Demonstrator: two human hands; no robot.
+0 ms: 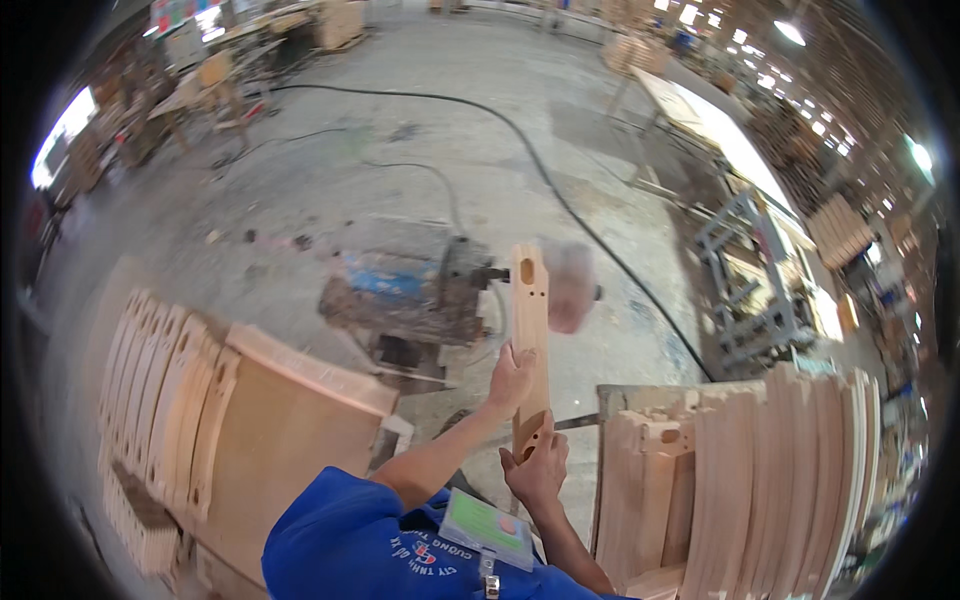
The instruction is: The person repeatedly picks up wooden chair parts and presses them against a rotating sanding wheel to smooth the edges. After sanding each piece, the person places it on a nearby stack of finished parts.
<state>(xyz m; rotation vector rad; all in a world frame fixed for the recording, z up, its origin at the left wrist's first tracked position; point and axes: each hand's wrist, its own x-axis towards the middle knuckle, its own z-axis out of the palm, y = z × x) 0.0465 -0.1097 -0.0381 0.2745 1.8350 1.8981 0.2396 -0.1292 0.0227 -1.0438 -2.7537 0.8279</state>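
In front of me I hold a long pale wooden piece [530,320], with an oval slot and small holes at each end. My left hand [512,380] is closed on its middle from the left. My right hand [540,468] grips the near end, close to the lower slot. The far end is beside a blurred, reddish-grey round wheel [571,288] on the shaft of a worn blue-and-brown motor [400,290]. Whether wood and wheel touch, I cannot tell.
Similar slotted pieces [160,390] stand in a row on a wooden board [290,420] to my left. A stack of curved wooden pieces [770,480] stands close on my right. A black hose [540,165] crosses the concrete floor; a metal frame [750,270] stands farther right.
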